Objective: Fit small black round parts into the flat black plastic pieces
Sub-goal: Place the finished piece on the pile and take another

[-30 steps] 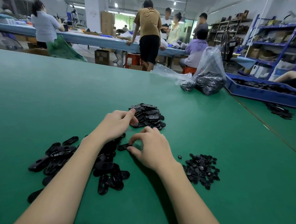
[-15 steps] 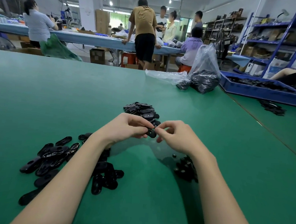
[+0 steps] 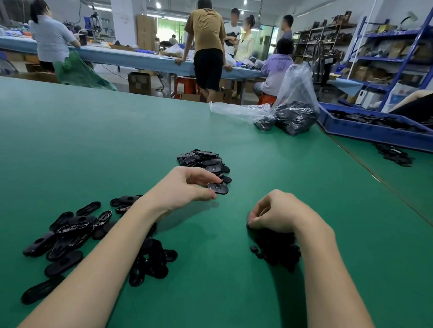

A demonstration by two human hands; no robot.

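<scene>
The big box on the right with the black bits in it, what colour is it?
Blue. The box shows in the head view, at the table's far right.

A factory assembly floor, set up for hand work on small plastic parts.

Long green-topped work table [image 3: 109,136] runs through an open hall under ceiling strip lights; black plastic pieces [image 3: 203,160] lie on it in heaps, with more in clear plastic bags [image 3: 294,110] and a blue bin [image 3: 381,133]. Several people [image 3: 205,45] stand or sit at a second long bench [image 3: 130,58]; blue steel shelving [image 3: 408,49] carries cartons and stock.
</scene>
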